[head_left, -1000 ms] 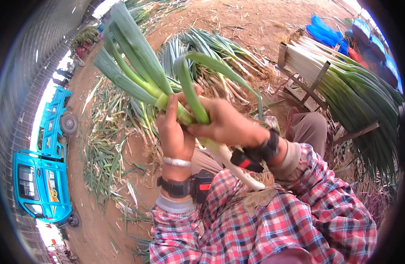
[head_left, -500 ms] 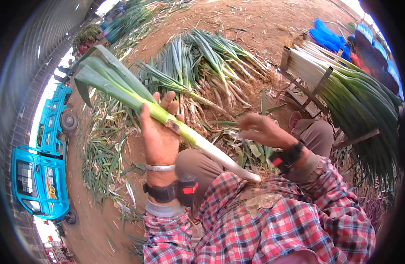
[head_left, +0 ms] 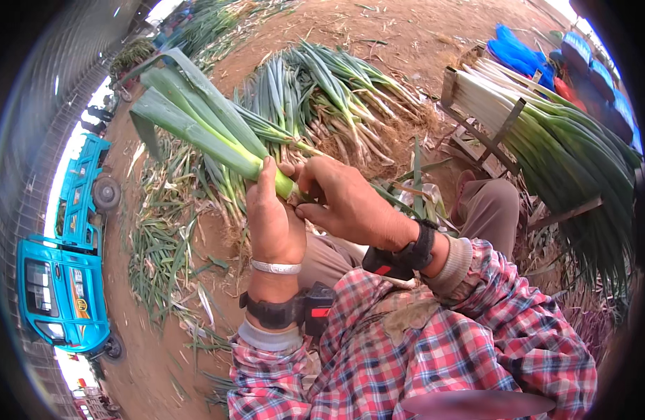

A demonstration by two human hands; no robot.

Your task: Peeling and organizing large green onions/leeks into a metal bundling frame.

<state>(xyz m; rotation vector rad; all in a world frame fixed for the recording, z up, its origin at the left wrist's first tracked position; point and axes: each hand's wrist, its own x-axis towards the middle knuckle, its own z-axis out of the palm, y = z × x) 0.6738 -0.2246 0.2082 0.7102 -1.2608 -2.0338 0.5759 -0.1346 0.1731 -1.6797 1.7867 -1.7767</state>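
Observation:
A thick, long green onion point(head_left: 203, 129) slants across in front of me, its broad green leaves pointing up and left. My left hand point(head_left: 275, 227) supports it from below, thumb against the stalk where the leaves begin to split. Close beside, my right hand point(head_left: 354, 203) has its thumb and fingers pinched on the stalk, just below the left fingertips. The right hand and wrist cover much of the pale lower stalk, and its root end is hidden.
Several untrimmed green onions point(head_left: 350, 105) lie on the soil ahead. At right, a rack point(head_left: 487, 143) holds a large bundle of cleaned green onions point(head_left: 567, 154), with blue bags point(head_left: 515, 52) behind. Stripped leaves point(head_left: 165, 245) litter the ground at left, near a blue truck point(head_left: 63, 290).
My right hand has moved left and up onto the stalk and closed on it. The left hand has shifted slightly right and lower, its fingers now curled more around the green onion.

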